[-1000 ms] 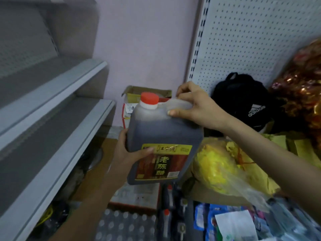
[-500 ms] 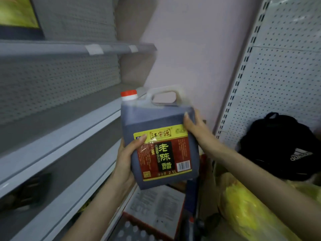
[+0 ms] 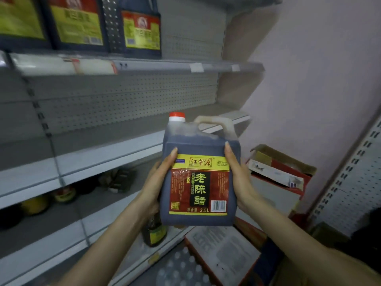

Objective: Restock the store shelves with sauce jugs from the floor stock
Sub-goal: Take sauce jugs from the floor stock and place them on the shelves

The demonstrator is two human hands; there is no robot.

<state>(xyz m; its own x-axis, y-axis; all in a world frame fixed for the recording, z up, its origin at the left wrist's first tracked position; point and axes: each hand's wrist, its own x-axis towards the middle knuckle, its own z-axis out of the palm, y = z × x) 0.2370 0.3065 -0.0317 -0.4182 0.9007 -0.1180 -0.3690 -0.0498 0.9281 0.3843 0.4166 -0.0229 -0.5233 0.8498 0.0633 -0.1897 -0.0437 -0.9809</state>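
Jug [image 3: 199, 178], upright in mid-air before the bare middle shelf [image 3: 99, 159], is clamped at its sides by left hand [image 3: 156, 184] and right hand [image 3: 241, 182], fingers wrapped behind, likely steadying its weight for shelving.

Dim, flat indoor light; motion blur and wide-angle warping toward the edges.

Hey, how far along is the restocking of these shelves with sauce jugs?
Done: three labelled jugs stand on the upper shelf. In hand: a red-capped dark jug, upright, gripped at its sides by the left hand and right hand, not yet on a shelf. Left: place it, likely on the middle shelf, which shows no jugs; the open carton by the wall may hold more, unseen.
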